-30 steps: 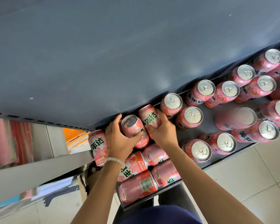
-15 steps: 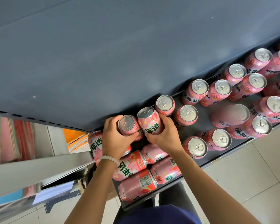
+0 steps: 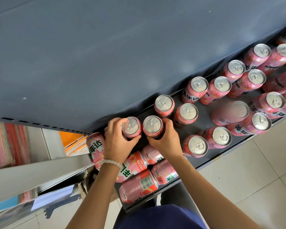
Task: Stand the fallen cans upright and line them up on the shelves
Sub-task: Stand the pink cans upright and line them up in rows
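Two pink cans stand upright side by side at the left end of the grey shelf (image 3: pixel 203 123), their silver tops facing the camera. The left hand (image 3: pixel 117 142) curls its fingers and thumb round the left can (image 3: pixel 130 127), and the right hand (image 3: pixel 166 139) wraps round the right can (image 3: pixel 153 125) in the same way; the two cans are just apart. A white bead bracelet (image 3: pixel 111 162) sits on the left wrist.

Below the hands, toward the shelf's front edge, several cans lie on their sides: one with large green characters (image 3: pixel 96 147) just left of the left hand, one with a barcode (image 3: pixel 139 185) at the front, and others packed between them, touching one another.

To the right, more pink cans stand upright in loose diagonal rows, the nearest (image 3: pixel 164 105) just behind the right hand. One further right (image 3: pixel 233 113) is blurred. The underside of an upper shelf (image 3: pixel 122 55) fills the top of the view, with pale floor tiles (image 3: pixel 248 171) at lower right
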